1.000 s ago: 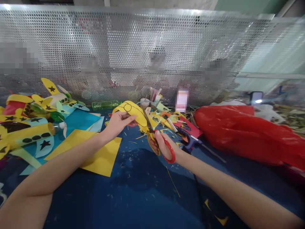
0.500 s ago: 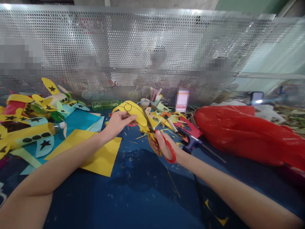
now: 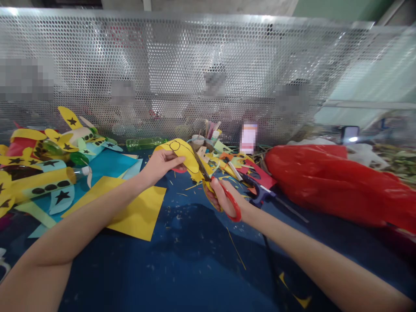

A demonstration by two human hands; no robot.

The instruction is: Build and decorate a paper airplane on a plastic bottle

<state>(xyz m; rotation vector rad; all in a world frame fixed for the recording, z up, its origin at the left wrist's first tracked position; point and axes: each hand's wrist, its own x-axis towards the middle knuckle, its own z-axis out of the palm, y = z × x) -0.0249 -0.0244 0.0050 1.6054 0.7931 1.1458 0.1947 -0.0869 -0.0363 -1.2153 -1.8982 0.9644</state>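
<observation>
Two hands above a worktop (image 3: pixel 156 277), with places given from the scissors (image 3: pixel 207 174). The yellow paper (image 3: pixel 186 156), marked with drawn circles, is held raised just to the left of the scissors. Its long axis is curved, running from the far left down towards the blades, and its rounded near end is set beside them. The blades are pointed away from the body and slightly leftward, and are laid along the right-hand edge of the paper; how deeply the edge is taken between them cannot be told.

The left hand (image 3: pixel 165 164) is placed left of the scissors and is nearer to the middle of the paper, which is pinched with the thumb on top. The right hand (image 3: pixel 224 199) is closed around the red handles at the near end of the scissors. The two hands are kept apart, with the near end of the paper and the blades lying between them.

To the left of the scissors and nearer the body, a yellow sheet (image 3: pixel 143 212) is laid flat. To their right, a glue gun (image 3: pixel 260 193) is seen, with a red bag (image 3: pixel 312 182) beyond it.
</observation>
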